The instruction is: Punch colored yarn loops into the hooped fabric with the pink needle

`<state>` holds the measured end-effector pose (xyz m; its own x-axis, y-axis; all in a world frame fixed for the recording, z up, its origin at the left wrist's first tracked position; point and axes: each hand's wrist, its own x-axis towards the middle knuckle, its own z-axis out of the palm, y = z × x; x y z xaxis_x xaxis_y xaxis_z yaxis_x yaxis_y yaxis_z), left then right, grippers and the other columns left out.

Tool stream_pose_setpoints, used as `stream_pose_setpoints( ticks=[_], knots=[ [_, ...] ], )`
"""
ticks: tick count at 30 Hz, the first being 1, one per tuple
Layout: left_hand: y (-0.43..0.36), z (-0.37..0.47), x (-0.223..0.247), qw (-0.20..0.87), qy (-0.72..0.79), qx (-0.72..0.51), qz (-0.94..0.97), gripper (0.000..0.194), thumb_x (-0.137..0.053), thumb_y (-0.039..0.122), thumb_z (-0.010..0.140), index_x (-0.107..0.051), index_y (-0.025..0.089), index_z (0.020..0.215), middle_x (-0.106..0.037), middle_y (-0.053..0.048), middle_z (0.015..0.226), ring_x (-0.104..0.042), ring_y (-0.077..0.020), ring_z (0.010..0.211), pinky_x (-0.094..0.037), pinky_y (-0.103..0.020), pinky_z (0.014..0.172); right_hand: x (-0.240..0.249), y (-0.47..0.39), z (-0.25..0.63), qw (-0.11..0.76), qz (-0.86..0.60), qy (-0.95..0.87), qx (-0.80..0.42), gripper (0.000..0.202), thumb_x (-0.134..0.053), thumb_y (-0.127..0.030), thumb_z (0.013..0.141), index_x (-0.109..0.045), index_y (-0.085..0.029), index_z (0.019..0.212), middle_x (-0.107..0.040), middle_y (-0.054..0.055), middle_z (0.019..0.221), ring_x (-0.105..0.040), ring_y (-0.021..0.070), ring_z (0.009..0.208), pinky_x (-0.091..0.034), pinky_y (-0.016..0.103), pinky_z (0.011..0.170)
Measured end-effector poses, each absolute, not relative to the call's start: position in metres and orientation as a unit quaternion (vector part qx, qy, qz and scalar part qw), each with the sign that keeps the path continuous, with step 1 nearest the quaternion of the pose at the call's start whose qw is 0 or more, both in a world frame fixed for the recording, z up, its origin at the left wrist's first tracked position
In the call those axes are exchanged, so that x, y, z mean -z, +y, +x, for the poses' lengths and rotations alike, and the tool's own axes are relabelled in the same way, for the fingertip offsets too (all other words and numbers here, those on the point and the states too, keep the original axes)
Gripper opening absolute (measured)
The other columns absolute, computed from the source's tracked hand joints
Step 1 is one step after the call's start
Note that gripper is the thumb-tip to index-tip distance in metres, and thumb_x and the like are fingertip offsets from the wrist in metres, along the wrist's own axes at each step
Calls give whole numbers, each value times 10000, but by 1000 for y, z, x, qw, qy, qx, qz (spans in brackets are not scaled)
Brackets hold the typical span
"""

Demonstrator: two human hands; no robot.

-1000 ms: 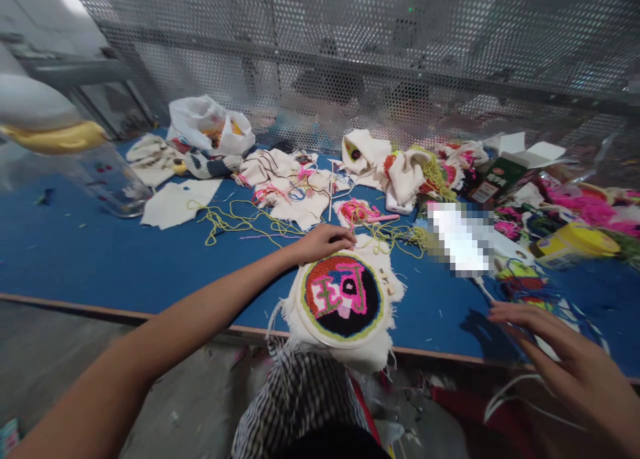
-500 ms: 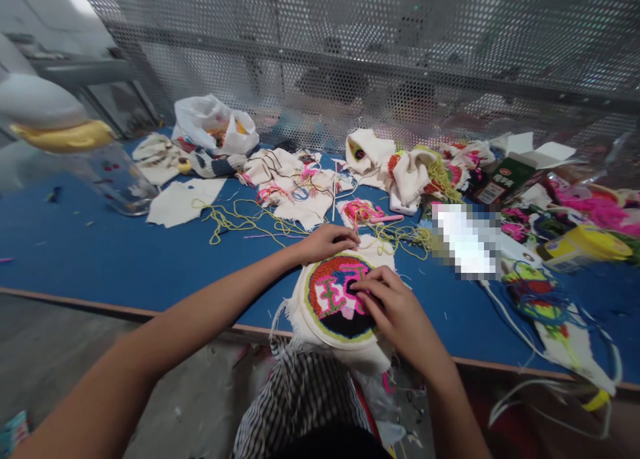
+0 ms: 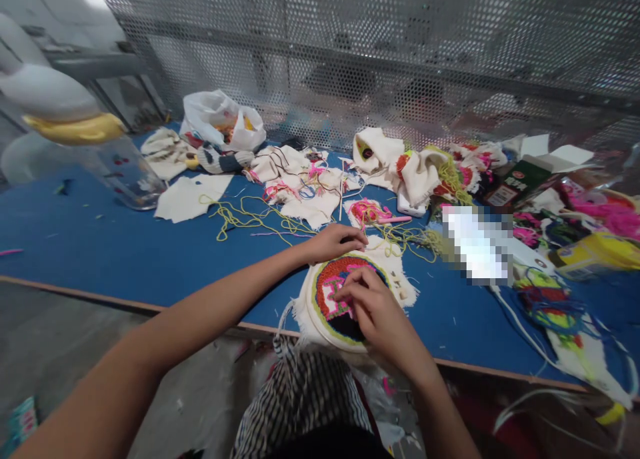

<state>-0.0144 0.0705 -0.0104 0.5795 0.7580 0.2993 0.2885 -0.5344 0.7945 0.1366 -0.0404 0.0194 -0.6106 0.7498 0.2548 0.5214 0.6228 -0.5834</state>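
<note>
A round embroidery hoop (image 3: 320, 322) with a tufted design in red, pink, black and green sits at the near edge of the blue table (image 3: 125, 259), stretched with frayed white cloth. My left hand (image 3: 334, 241) rests on the hoop's far rim, fingers curled over it. My right hand (image 3: 373, 303) lies on top of the design, fingertips pressed together on the pink and white yarn at its middle. Whether those fingers pinch a strand, I cannot tell.
Loose yellow yarn (image 3: 240, 217), white cloth scraps (image 3: 300, 185), a white plastic bag (image 3: 220, 119), a clear jar (image 3: 127, 175), a green carton (image 3: 520, 175) and bright yarn piles (image 3: 595, 209) crowd the table's far side. A perforated metal screen (image 3: 350, 52) stands behind.
My right hand came in from the lower right and settled on the embroidered design, then shifted slightly left over it. My left hand kept its place on the hoop's rim.
</note>
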Motion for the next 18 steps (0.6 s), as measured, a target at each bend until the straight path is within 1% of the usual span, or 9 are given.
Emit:
stream_pose_setpoints(
  ticks=[2, 5, 7, 9, 11, 14, 16, 18],
  knots=[
    [70, -14, 10, 360, 320, -327, 813, 227, -504, 234, 824, -641, 95, 941, -698, -91, 863, -637, -154, 815, -450, -216, 728, -21, -41, 137, 246, -383, -857, -243, 321, -382, 7, 787, -623, -125, 953, -483, 95, 908, -467, 183, 881, -417, 332, 784],
    [70, -14, 10, 361, 323, -325, 812, 215, -504, 228, 823, -638, 108, 940, -699, -76, 852, -638, -148, 812, -451, -211, 724, -18, -42, 134, 232, -381, -871, -208, 360, -392, -2, 779, -612, -131, 1033, -483, 105, 918, -452, 199, 875, -415, 356, 775],
    [70, -14, 10, 355, 324, -324, 815, 206, -503, 229, 824, -639, 117, 929, -699, -67, 850, -637, -144, 811, -451, -211, 727, -15, -42, 131, 214, -377, -883, -179, 367, -400, -3, 768, -632, -141, 1017, -483, 109, 909, -445, 209, 857, -411, 371, 754],
    [70, -14, 9, 356, 324, -323, 815, 204, -502, 231, 824, -637, 118, 927, -698, -66, 856, -636, -145, 811, -453, -212, 724, -13, -42, 130, 202, -373, -889, -175, 366, -411, -3, 763, -651, -156, 994, -482, 107, 904, -446, 214, 859, -404, 380, 750],
    [70, -14, 9, 360, 325, -323, 813, 202, -505, 233, 823, -635, 119, 926, -698, -67, 856, -636, -146, 812, -454, -214, 724, -15, -42, 130, 220, -371, -876, -216, 349, -412, -12, 782, -653, -164, 984, -492, 96, 904, -462, 202, 867, -406, 364, 762],
    [70, -14, 9, 356, 326, -324, 814, 195, -504, 233, 822, -638, 126, 915, -700, -60, 850, -634, -147, 815, -452, -220, 737, -21, -39, 132, 271, -402, -831, -274, 271, -415, -74, 840, -635, -160, 972, -521, 77, 894, -492, 178, 876, -419, 328, 776],
    [70, -14, 9, 355, 327, -323, 814, 200, -502, 234, 822, -639, 125, 919, -701, -63, 855, -635, -149, 815, -452, -223, 738, -24, -38, 132, 273, -417, -824, -269, 222, -441, -108, 848, -629, -154, 958, -532, 75, 888, -497, 181, 883, -420, 327, 784],
    [70, -14, 10, 359, 326, -324, 812, 209, -504, 239, 821, -638, 119, 928, -701, -71, 859, -637, -152, 812, -454, -222, 730, -25, -37, 129, 249, -407, -844, -246, 189, -466, -109, 840, -632, -140, 925, -534, 81, 883, -495, 185, 874, -419, 327, 784]
  ],
)
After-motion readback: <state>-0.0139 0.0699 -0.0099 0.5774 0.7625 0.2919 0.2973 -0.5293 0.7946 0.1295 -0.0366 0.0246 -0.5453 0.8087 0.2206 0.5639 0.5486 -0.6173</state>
